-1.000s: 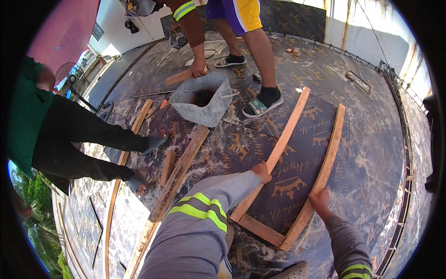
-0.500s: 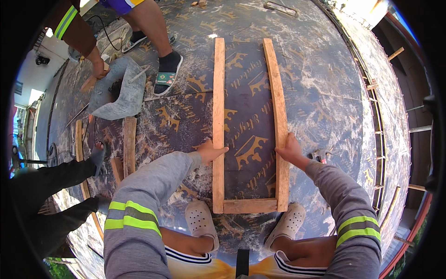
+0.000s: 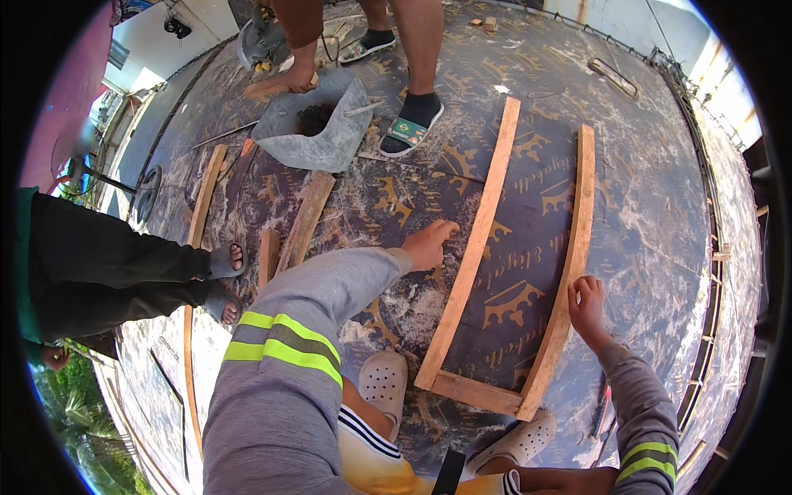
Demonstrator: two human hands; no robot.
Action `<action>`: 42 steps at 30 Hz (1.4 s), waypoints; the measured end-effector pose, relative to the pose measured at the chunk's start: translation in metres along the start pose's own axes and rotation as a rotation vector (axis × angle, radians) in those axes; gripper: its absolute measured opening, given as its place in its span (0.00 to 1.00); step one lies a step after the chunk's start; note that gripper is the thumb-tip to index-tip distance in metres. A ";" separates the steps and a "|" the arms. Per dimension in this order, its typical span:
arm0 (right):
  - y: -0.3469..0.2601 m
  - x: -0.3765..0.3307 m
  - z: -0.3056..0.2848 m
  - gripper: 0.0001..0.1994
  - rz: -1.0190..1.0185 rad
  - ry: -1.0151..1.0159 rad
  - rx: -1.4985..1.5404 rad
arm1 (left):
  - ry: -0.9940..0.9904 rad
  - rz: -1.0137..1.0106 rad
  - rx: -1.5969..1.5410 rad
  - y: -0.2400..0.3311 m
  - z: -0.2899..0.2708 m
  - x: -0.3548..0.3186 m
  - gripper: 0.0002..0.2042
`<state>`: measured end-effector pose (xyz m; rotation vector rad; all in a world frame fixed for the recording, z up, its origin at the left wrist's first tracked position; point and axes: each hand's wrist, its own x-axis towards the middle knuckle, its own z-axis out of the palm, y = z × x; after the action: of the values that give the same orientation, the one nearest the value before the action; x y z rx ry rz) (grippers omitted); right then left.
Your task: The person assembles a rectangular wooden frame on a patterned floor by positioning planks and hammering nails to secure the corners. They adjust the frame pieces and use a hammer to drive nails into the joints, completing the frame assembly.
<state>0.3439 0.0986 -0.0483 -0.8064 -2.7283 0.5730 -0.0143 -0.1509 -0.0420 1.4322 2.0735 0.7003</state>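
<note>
A U-shaped frame of three wooden pieces lies on the dark printed plywood before my feet. Its left rail [image 3: 481,239] and right rail [image 3: 582,206] run away from me, joined at the near end by a short crosspiece [image 3: 477,391]. My left hand [image 3: 429,246] hovers just left of the left rail, fingers loosely bent and holding nothing. Beside the right rail is my right hand [image 3: 586,304], its fingers curled but apart and nothing in them; whether it touches the wood I cannot tell. Partly behind my right forearm lies a red-handled tool [image 3: 606,404].
A grey tub [image 3: 351,124] stands far left of the frame; a co-worker's hand [image 3: 299,78] rests on wood beside it. Another person's dark-trousered legs [image 3: 124,247] are at the left. Loose boards [image 3: 307,216] lie between, and a metal loop [image 3: 614,77] lies far right.
Both my hands have let go of the rails they held. My view has turned left, so the frame now appears tilted and further right.
</note>
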 end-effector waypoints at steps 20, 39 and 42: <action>-0.047 -0.018 -0.007 0.15 -0.296 -0.307 0.199 | -0.297 0.747 0.464 0.032 0.039 0.005 0.12; -0.041 -0.020 0.003 0.15 -0.376 -0.279 0.169 | -0.304 0.692 0.501 0.043 0.037 0.006 0.10; -0.042 -0.019 0.003 0.15 -0.383 -0.275 0.166 | -0.276 0.689 0.512 0.042 0.039 0.006 0.10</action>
<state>0.3388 0.0547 -0.0355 -0.1647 -2.9166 0.8582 0.0388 -0.1279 -0.0433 2.4250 1.5851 0.1733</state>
